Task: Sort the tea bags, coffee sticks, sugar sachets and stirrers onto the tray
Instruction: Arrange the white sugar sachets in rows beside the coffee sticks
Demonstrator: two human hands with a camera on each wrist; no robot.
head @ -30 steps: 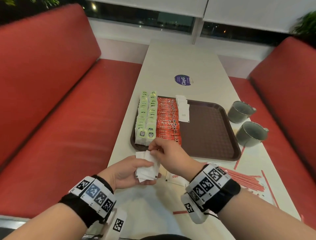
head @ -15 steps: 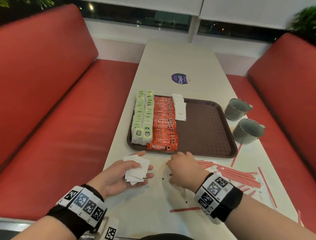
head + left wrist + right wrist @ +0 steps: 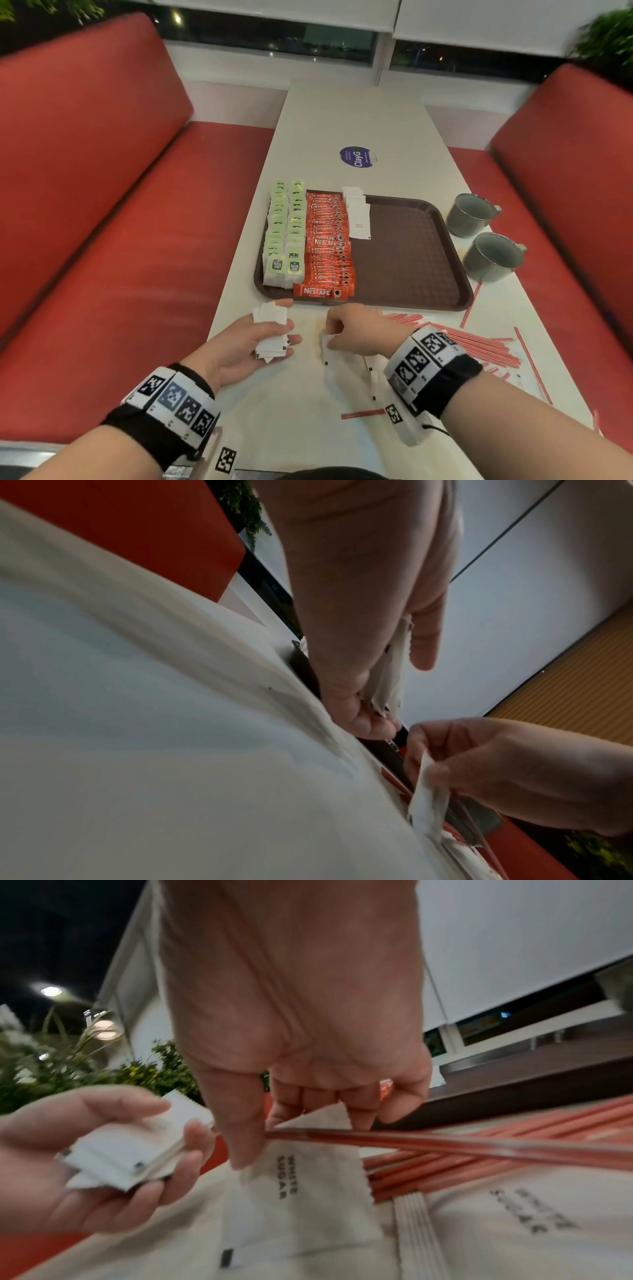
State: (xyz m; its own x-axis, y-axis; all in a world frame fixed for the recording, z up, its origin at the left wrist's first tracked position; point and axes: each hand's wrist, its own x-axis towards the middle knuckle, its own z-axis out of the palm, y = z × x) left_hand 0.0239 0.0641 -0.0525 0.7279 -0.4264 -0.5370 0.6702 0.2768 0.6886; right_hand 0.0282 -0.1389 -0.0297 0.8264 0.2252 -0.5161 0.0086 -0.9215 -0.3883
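My left hand (image 3: pixel 260 337) holds a small stack of white sugar sachets (image 3: pixel 272 334) between thumb and fingers, near the table's front left; the same stack (image 3: pixel 133 1153) shows in the right wrist view. My right hand (image 3: pixel 346 334) pinches the top edge of one white sugar sachet (image 3: pixel 298 1185) lying on the table. The brown tray (image 3: pixel 411 253) beyond carries rows of green tea bags (image 3: pixel 284 236), red coffee sticks (image 3: pixel 329 240) and a few sugar sachets (image 3: pixel 356 214). Red stirrers (image 3: pixel 472 342) lie loose on the table at the right.
Two grey mugs (image 3: pixel 469 214) (image 3: pixel 493 255) stand right of the tray. More sugar sachets (image 3: pixel 534 1229) lie under my right wrist, and a single stirrer (image 3: pixel 363 414) lies near the front edge. Red bench seats flank the white table (image 3: pixel 342 116).
My right hand left the stack held in my left hand, dropped to the table and took hold of a loose sachet. My left hand drew back slightly with its stack.
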